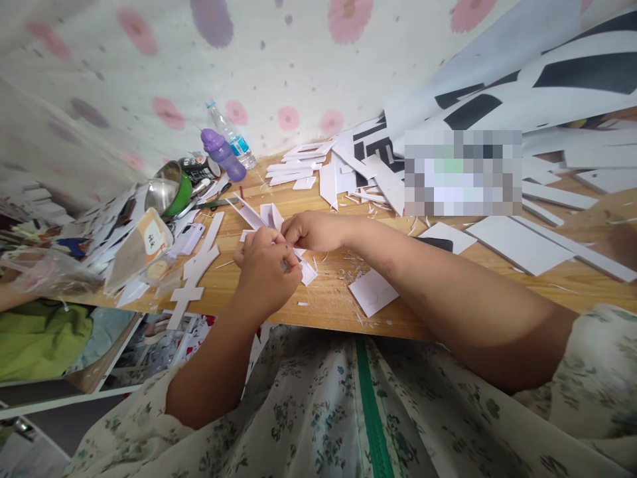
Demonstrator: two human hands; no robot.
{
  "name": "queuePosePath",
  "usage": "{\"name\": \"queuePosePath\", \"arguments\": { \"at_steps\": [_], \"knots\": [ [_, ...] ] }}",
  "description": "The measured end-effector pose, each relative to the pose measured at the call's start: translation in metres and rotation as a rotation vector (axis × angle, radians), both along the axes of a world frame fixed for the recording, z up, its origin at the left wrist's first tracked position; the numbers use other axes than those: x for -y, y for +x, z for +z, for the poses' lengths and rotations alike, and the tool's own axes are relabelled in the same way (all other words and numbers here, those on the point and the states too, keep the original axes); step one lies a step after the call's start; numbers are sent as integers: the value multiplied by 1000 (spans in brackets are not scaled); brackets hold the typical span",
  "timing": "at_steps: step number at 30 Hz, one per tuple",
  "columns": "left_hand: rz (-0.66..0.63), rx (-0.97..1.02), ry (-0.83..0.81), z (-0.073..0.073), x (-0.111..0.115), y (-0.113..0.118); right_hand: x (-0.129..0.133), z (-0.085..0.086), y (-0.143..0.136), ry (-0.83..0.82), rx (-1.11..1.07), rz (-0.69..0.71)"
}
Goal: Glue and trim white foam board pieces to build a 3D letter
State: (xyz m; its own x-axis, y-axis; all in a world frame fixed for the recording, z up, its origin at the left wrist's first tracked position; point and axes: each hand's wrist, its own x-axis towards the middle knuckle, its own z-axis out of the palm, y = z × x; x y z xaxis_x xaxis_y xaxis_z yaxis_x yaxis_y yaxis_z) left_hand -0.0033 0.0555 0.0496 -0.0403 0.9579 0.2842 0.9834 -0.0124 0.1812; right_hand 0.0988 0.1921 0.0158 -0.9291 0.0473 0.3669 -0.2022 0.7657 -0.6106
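Observation:
My left hand [269,262] is closed around a folded or assembled piece of white foam board [256,216], whose upright flaps stick out beyond the fingers. Close against it, my right hand [313,231] has its fingers curled into a pinch at the same piece; what lies between those fingertips is hidden. Another white board part [307,271] shows just below the hands. Thin white offcuts [348,273] are scattered to the right. A white square of board [372,292] lies under my right forearm, near the table edge.
On the wooden table [318,312], a cross-shaped strip of joined boards [194,272] lies left. Beyond are a phone [188,239], scissors [216,199], a green bowl [174,189], a purple bottle [223,156] and a water bottle [239,139]. Board pieces [303,162] pile at back; larger panels [520,242] lie right.

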Motion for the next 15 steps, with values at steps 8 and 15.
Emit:
{"name": "queuePosePath", "arguments": {
  "at_steps": [8, 15],
  "knots": [
    [18, -39, 75, -9, 1, 2, -1, 0, 0, 3, 8, -7],
    [-6, -48, 117, -14, 2, 2, 0, 0, 0, 2, 21, -7]
  ]
}}
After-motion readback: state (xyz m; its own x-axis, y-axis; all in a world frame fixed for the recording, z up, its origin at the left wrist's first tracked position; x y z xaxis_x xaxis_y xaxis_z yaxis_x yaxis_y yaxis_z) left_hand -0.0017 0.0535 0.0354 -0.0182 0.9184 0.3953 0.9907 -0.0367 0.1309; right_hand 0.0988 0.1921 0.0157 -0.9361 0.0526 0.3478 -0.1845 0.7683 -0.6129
